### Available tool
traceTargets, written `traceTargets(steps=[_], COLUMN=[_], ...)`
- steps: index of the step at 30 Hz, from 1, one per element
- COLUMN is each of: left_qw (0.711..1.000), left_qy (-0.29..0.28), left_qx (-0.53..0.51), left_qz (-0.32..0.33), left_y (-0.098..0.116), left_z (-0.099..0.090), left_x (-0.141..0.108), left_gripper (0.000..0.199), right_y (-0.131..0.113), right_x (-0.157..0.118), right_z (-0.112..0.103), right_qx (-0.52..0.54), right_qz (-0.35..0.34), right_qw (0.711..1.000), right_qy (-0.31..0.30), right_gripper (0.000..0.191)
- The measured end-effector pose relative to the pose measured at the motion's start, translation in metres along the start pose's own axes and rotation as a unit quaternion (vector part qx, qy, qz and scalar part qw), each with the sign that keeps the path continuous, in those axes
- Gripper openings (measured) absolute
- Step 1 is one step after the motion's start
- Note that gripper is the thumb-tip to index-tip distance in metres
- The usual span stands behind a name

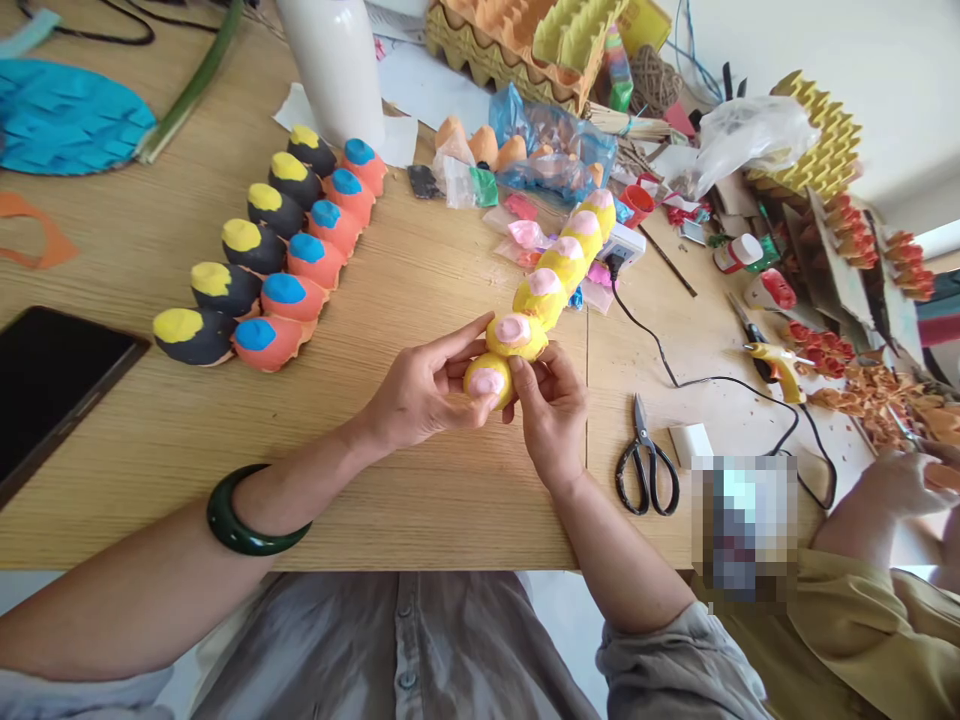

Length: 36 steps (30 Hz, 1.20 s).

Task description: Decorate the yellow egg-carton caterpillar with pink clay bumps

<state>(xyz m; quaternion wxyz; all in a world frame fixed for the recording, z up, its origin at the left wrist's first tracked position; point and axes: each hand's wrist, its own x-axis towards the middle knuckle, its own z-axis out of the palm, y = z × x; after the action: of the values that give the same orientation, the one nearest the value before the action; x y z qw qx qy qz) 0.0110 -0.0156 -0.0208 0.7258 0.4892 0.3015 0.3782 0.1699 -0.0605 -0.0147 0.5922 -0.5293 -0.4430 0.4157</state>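
A row of joined egg-carton cups (541, 296), coated yellow with a pink patch on each bump, slants away from me above the table. My left hand (420, 392) grips its near end from the left, with the thumb on the pink patch of the nearest cup. From the other side my right hand (553, 408) pinches the same end, thumb on the yellow side and fingers curled behind. Parts of both hands' fingers are hidden by the strip. To the left stand a black row with yellow tops (251, 247) and an orange-red row with blue tops (307, 262).
Black-handled scissors (646, 470) and a white block (691, 445) lie right of my right hand. A power strip (626, 245) has its cord running right, near a yellow glue gun (780, 368). A white vase (337, 75) stands behind. Someone's hand (896, 480) is at far right.
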Motion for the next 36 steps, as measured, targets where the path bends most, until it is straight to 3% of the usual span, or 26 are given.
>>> traceTargets(steps=[3,8,11,20,28,32,36], left_qw=[1.0,0.994,0.991,0.992,0.996,0.996,0.991], left_qy=[-0.003,-0.094,-0.117,-0.101,-0.052,-0.063,-0.109], left_qx=[0.003,-0.052,-0.071,-0.074,-0.062,-0.062,-0.075], left_qz=[0.004,0.0,0.003,-0.015,-0.024,-0.017,0.003], left_y=[0.0,0.004,0.005,0.004,0.006,0.006,0.005], left_z=[0.0,-0.006,-0.009,-0.009,0.0,0.001,-0.004], left_x=[0.0,0.003,0.003,0.004,0.001,0.0,0.001], left_gripper=[0.104,0.097,0.092,0.09,0.098,0.096,0.094], right_y=[-0.002,-0.002,0.001,0.0,0.001,0.002,0.003], right_x=[0.0,0.004,0.007,0.009,0.005,0.006,0.008], right_z=[0.0,-0.002,-0.004,-0.005,-0.002,-0.003,-0.005], right_qx=[0.0,0.009,0.026,0.033,0.027,0.028,0.018], right_qz=[0.002,0.008,0.027,0.048,0.008,0.012,0.025], right_qw=[1.0,1.0,0.999,0.998,0.999,0.999,0.999], right_qy=[0.004,0.024,0.029,0.023,0.016,0.019,0.03], right_gripper=[0.028,0.03,0.034,0.036,0.029,0.03,0.034])
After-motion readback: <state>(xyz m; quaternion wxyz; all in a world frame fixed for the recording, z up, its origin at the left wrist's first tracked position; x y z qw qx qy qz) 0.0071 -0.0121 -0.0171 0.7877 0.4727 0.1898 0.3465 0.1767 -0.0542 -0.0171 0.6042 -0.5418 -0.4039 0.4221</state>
